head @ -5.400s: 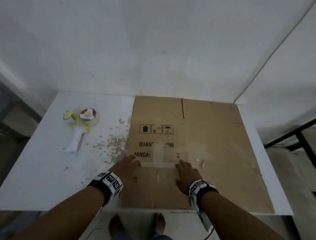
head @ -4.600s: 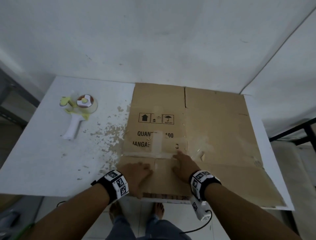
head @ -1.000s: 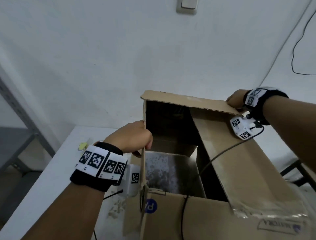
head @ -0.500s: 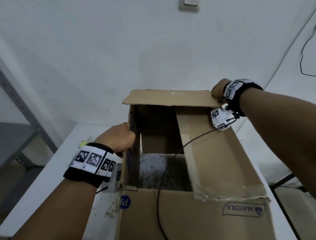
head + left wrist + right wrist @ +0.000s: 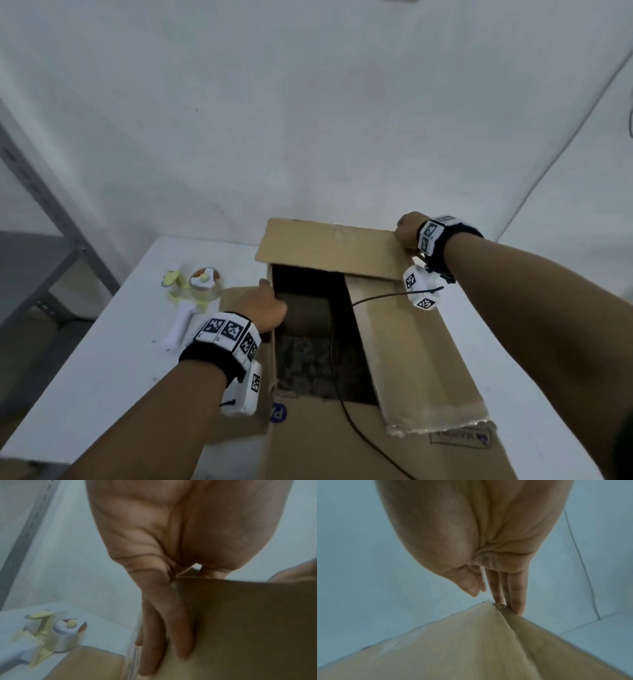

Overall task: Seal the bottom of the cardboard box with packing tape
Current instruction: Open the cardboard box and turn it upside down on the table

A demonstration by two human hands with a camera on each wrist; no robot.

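The cardboard box [image 5: 342, 445] stands opened on the white table [image 5: 102, 359], its upper end unclosed. Its far flap [image 5: 329, 250] lies over the opening and the right flap [image 5: 411, 349] slopes inward. My left hand [image 5: 263, 308] grips the top of the left wall, with its fingers [image 5: 163, 628] flat down the cardboard and the thumb hidden behind it. My right hand [image 5: 406, 229] is at the far right corner, where straight fingers [image 5: 517, 595] touch the corner and the thumb stays off it. The tape dispenser [image 5: 195, 294] lies left of the box, also seen in the left wrist view [image 5: 60, 632].
The left flap [image 5: 94, 662] lies outward on the table beside the dispenser. A black cable [image 5: 342, 394] from my right wrist hangs across the opening. White walls close the back and right. A grey metal shelf frame [image 5: 51, 240] stands to the left.
The flat cardboard has been raised and opened into a standing box. In the last half second the far flap has come down over the opening and my left hand has stayed on the left wall.
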